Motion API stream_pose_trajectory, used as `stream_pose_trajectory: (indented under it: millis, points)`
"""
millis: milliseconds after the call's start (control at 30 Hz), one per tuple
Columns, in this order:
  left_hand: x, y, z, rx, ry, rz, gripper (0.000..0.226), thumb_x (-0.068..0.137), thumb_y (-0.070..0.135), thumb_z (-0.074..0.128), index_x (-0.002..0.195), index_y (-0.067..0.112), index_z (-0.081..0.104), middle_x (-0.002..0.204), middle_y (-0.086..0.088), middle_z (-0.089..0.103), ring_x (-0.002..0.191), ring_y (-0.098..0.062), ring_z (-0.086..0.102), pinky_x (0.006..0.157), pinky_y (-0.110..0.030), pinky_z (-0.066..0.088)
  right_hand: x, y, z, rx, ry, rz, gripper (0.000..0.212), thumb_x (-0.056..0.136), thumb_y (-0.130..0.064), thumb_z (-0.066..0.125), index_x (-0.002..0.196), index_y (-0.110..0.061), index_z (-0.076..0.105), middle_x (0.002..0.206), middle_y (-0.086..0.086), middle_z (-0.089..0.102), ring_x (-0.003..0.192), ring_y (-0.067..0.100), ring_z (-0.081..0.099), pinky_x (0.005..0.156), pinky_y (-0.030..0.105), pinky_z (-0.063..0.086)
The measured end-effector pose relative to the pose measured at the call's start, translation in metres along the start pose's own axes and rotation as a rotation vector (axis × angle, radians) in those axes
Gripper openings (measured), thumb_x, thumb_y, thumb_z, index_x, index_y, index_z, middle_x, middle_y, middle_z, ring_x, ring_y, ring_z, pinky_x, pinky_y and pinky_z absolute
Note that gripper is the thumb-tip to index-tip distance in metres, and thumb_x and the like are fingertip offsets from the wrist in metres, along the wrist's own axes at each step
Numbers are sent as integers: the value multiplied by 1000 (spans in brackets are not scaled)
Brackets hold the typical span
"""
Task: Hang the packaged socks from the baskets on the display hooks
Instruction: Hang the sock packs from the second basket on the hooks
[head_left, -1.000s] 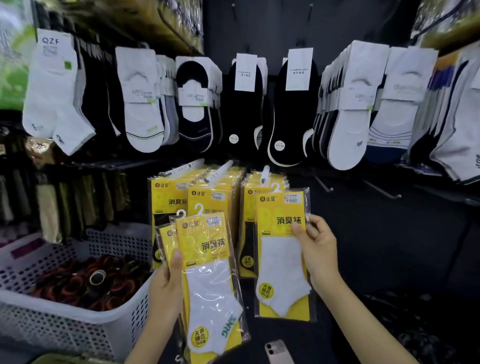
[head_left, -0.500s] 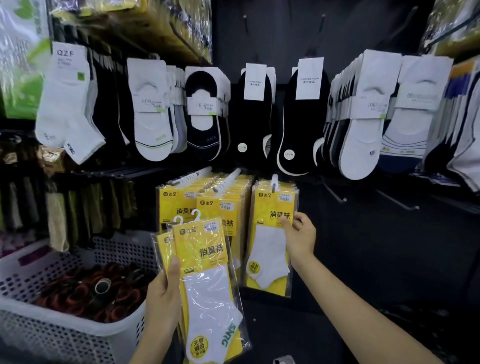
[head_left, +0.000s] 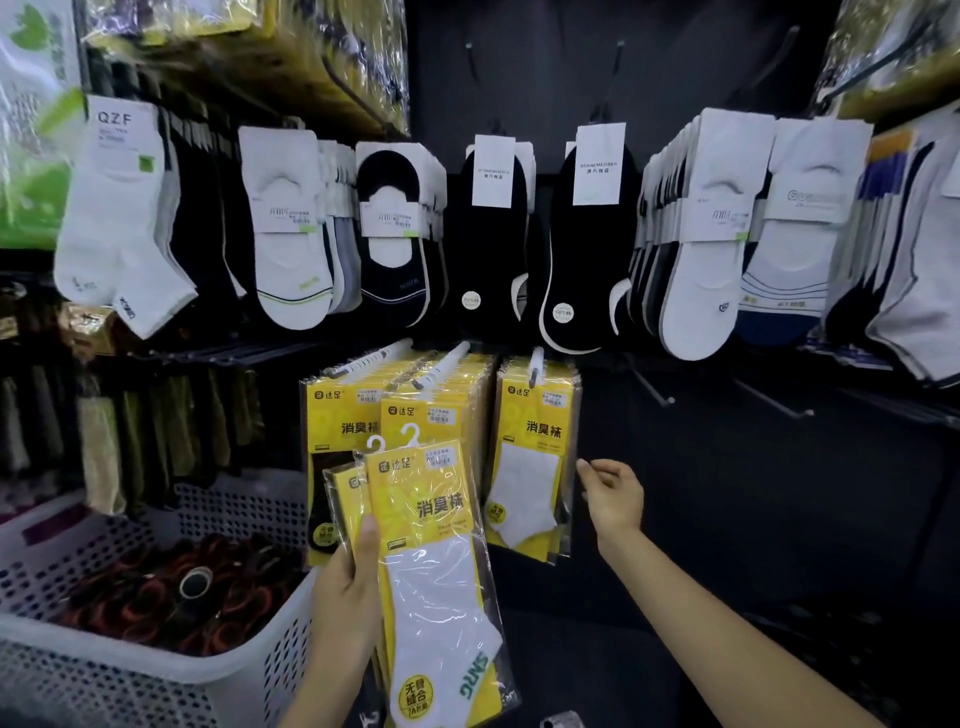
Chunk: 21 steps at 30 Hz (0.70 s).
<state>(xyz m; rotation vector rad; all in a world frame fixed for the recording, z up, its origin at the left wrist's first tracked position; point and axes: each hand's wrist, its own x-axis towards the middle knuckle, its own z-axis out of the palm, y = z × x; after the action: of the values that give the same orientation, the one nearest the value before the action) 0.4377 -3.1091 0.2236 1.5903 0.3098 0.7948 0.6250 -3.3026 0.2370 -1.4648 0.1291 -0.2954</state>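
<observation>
We note the left hand (head_left: 348, 587) gripping a stack of yellow sock packs (head_left: 436, 545), the rear ones mostly hidden. The right hand (head_left: 613, 499) is loosely open, just beside the pack (head_left: 535, 457) hanging on the display hook (head_left: 535, 361). One label (head_left: 115, 118) reads "QZF". The basket (head_left: 156, 670) contents are dark and indistinct.

Right of the hung yellow pack (head_left: 535, 457) the dark panel (head_left: 727, 493) lies open, only two bare hooks (head_left: 666, 398) jutting out. Left of it, full rows of yellow packs (head_left: 358, 415) crowd in, half-covered by the fan of packs (head_left: 431, 519) in the left hand (head_left: 348, 587). Just above it hang black socks (head_left: 587, 249).
</observation>
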Motion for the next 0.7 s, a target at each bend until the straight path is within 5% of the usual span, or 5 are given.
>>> stream_pose_trajectory:
  millis: [167,400,533,633,700]
  points:
    - [2,-6,19,-11,-73,47,51,85,55,38,57,14,46,42,7,43,43,-8,46,46,-17,34,-54,-8,-16,0,-350,-61,20,95,-30,54,99,-13,64,95,1,66,82,9,63,64,16,53]
    - [2,-5,55,-82,-179,-7,49,84,55,40,76,18,70,72,1,74,63,-5,69,52,-12,49,-81,-15,-25,19,-527,-89,18,92,-29,59,98,-14,64,91,4,63,70,1,62,60,13,50]
    - [3,-8,58,-84,-141,-18,56,82,57,41,81,8,69,72,-2,74,65,-10,69,55,-16,49,-57,-22,-19,6,-367,-138,26,88,-27,65,109,-14,58,109,2,60,99,13,60,78,20,52]
    - [9,-9,51,-68,-92,-21,66,82,59,40,81,-3,62,74,-16,67,68,-24,62,64,-32,45,-28,-37,-10,-23,-284,-196,42,87,-27,67,123,-15,49,109,-10,53,96,5,54,69,14,45]
    - [14,-6,45,-53,-41,0,60,82,60,39,69,3,52,58,-3,54,57,-19,51,59,-29,38,-10,-48,-1,-56,-279,-275,47,87,-27,68,127,-15,47,109,-12,51,94,0,51,67,13,43]
